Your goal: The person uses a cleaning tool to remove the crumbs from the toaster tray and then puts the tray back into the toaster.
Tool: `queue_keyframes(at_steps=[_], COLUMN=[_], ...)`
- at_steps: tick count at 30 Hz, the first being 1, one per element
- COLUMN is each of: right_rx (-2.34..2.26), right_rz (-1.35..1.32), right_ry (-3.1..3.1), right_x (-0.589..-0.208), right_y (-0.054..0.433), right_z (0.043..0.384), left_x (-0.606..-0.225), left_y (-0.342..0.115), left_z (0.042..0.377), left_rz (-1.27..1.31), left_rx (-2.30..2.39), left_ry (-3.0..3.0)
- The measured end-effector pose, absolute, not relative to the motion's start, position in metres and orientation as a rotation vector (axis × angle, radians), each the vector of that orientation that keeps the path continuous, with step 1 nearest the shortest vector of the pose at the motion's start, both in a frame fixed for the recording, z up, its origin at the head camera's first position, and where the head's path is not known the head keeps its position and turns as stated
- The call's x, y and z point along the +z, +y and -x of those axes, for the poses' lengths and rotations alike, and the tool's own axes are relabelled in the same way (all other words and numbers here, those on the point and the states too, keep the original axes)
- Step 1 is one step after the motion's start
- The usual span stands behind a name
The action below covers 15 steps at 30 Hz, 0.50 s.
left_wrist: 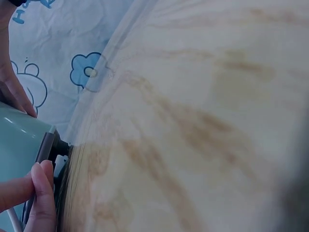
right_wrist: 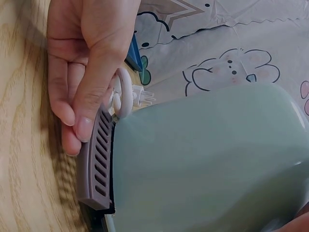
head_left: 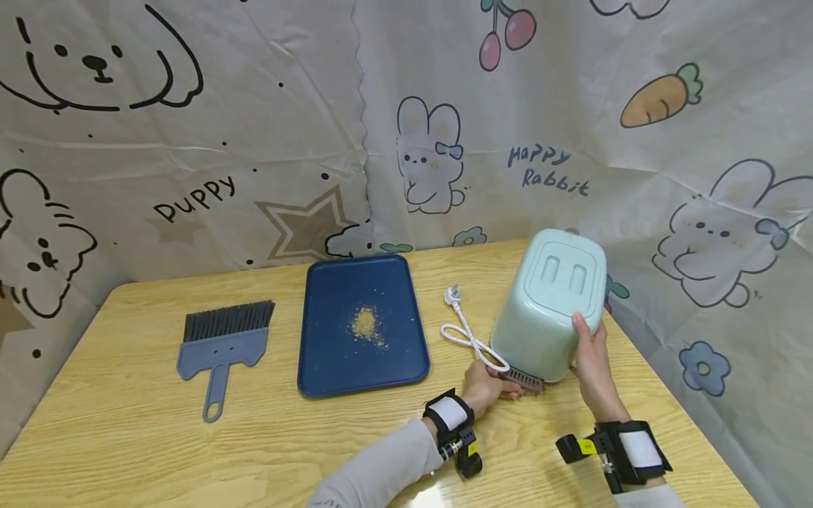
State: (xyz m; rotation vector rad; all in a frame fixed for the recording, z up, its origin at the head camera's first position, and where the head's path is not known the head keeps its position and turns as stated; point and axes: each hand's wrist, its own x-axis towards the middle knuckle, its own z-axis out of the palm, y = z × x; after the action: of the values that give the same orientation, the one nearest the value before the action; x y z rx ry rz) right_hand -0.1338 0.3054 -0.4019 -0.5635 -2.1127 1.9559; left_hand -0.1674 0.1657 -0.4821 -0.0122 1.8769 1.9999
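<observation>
A mint-green toaster (head_left: 536, 335) with two oval recesses on its top face leans at a tilt on the right of the table. My right hand (head_left: 597, 370) grips its right side, thumb on the near face. Low at the toaster's base, my left hand (head_left: 484, 388) pinches a grey-brown slotted strip (right_wrist: 95, 166) between thumb and fingers. The strip runs along the lower edge, right against the green body. A white cord (head_left: 473, 339) with a plug lies looped beside the left hand. Most of the right hand's fingers are hidden behind the toaster in the head view.
Left of the cord lies a dark blue tray (head_left: 330, 353) with a small heap of crumbs (head_left: 365, 323). Further left is a grey-blue hand brush (head_left: 222, 349) with dark bristles. A printed cloth (head_left: 286, 141) hangs behind the wooden table (head_left: 267, 458) and along its right side.
</observation>
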Motion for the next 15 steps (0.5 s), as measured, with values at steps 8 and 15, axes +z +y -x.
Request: queue_keyframes(at_steps=[8,15], right_rx=[1.948,1.921], right_rz=[0.557,0.608], right_ry=[-2.131,-2.189], right_x=[-0.4004,-0.399], right_y=[0.3065,0.3088], right_z=[0.1333,0.1335], left_x=[-0.4783,-0.4818], left_y=[0.167,0.1663], left_z=[0.1668,0.1694], left_rz=[-0.037,-0.218], left_rx=[1.994,1.967], left_ry=[1.943,2.091])
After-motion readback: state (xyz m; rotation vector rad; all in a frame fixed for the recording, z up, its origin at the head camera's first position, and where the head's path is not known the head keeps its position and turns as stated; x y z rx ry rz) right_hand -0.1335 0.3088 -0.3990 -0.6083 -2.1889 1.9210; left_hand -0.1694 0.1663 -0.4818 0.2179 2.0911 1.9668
